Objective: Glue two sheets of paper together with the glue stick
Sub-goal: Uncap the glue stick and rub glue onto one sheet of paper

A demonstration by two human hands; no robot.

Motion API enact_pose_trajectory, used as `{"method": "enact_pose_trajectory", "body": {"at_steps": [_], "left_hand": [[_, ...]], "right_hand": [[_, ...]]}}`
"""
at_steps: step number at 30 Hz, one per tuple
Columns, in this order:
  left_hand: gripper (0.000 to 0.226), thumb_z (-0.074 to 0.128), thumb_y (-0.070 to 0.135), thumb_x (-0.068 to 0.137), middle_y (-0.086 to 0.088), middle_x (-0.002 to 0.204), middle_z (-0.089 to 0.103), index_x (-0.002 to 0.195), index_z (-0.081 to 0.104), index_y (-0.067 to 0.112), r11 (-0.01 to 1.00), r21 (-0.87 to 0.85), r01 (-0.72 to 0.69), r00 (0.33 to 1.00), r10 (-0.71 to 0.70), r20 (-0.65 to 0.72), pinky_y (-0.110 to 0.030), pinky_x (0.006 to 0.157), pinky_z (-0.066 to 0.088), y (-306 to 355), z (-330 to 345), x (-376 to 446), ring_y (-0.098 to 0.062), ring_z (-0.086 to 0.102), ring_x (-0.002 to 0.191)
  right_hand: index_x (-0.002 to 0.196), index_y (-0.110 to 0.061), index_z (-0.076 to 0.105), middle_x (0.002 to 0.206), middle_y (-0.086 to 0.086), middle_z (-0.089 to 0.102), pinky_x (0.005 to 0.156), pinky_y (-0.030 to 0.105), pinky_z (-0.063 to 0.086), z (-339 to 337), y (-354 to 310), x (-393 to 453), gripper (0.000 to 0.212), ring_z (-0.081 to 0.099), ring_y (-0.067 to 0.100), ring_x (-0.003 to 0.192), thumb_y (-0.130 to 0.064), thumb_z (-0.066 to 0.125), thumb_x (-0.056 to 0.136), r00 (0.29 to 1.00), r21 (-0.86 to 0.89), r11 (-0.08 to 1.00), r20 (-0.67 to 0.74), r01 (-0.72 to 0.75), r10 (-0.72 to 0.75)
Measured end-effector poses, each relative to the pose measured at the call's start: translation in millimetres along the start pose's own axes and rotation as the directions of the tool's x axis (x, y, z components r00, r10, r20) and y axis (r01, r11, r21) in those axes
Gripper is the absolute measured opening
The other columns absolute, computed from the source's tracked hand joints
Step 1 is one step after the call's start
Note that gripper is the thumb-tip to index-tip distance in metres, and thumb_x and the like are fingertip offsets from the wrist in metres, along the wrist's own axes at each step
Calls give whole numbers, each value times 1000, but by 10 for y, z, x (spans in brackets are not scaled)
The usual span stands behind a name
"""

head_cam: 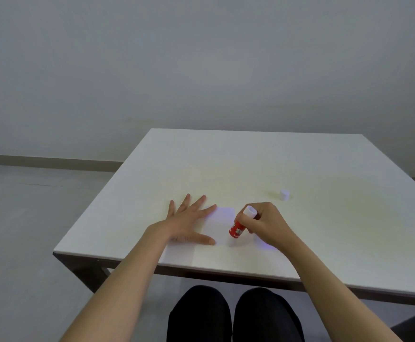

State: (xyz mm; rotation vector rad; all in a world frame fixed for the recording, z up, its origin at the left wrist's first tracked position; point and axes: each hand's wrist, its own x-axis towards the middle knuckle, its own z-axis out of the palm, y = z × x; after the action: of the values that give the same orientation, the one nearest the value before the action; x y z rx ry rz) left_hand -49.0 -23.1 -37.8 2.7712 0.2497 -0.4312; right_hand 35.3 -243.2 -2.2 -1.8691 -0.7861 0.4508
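A white table (300, 169) fills the middle of the view, with the person's dark-clad knees (233, 314) just under its near edge. On the table, close to that near edge, lies white paper (220, 224); it is so pale against the top that I cannot tell whether it is one sheet or two. The left hand (189, 222) lies flat on the table at the paper's left side, fingers spread wide, fingertips reaching onto the paper, gripping nothing. The right hand (267, 222) is at the paper's right side, fingers closed around a red glue stick (238, 227), tilted with its lower end on the paper and its white end up. A small white cap (284, 195) stands on the table beyond the paper, to the right and well apart.
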Motion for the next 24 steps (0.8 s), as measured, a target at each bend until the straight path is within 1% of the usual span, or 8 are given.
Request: {"method": "enact_pose_trajectory", "body": {"at_steps": [1,5,11,13,16,19,22,24], "left_hand": [[103,56,79,64,16,158,-22,145,-2,52,1000,1,-3,1000,3,1,-58,109,-23,0,-3,-1,-21,-33,141],[103,54,79,65,14,158,-22,146,-3,50,1000,17,-8,1000,8,4,-60,109,-22,14,-15,-15,-24,-33,141],[103,55,79,66,14,158,-22,146,-4,51,1000,22,-8,1000,8,-2,-61,110,-21,30,-12,-13,-24,-33,141],[103,56,78,66,15,158,-22,146,-3,51,1000,9,-5,1000,5,-2,-60,110,-21,25,-11,-16,-23,-32,142],[103,56,78,66,15,158,-21,146,-2,50,1000,8,-10,1000,10,-1,-59,110,-22,10,-10,-13,-22,-32,142],[104,55,80,64,16,158,-21,146,-2,51,1000,-2,-16,1000,16,-5,-59,109,-23,-6,0,-6,-21,-32,142],[106,53,82,63,16,158,-22,146,-4,49,1000,17,-14,1000,15,-10,-60,109,-23,-6,11,-2,-22,-33,142],[108,52,82,64,15,158,-22,147,-7,46,999,28,-16,1000,17,-19,-60,109,-22,4,8,-4,-23,-32,142]], "right_hand": [[67,2,67,74,23,70,60,32,39,11,-7,32,22,48,17,59,-13,58,80,999,-8,1000,-48,-4,3],[56,-22,68,63,-20,71,55,18,41,62,-69,139,26,56,3,57,-19,59,79,955,-6,1000,-296,-2,0],[67,-17,73,70,4,75,56,29,42,260,-61,108,23,58,9,58,-30,59,79,1000,60,998,-29,-9,10],[66,-14,73,63,0,73,54,27,41,228,-9,120,23,54,5,52,-28,61,79,997,69,997,-54,-42,46],[63,-16,71,50,-9,64,49,16,39,113,42,170,23,51,-1,45,-25,61,82,965,54,995,-243,-89,100],[60,-29,68,53,-12,65,52,16,39,89,15,178,26,58,7,55,-25,60,84,928,13,997,-364,-78,77],[57,-39,69,62,-22,70,55,17,42,203,-30,139,29,62,11,65,-28,59,82,956,-9,1000,-294,6,-8],[64,-41,70,64,-22,70,52,11,41,312,-75,112,22,60,4,57,-33,60,82,982,2,999,-180,54,-53]]}}
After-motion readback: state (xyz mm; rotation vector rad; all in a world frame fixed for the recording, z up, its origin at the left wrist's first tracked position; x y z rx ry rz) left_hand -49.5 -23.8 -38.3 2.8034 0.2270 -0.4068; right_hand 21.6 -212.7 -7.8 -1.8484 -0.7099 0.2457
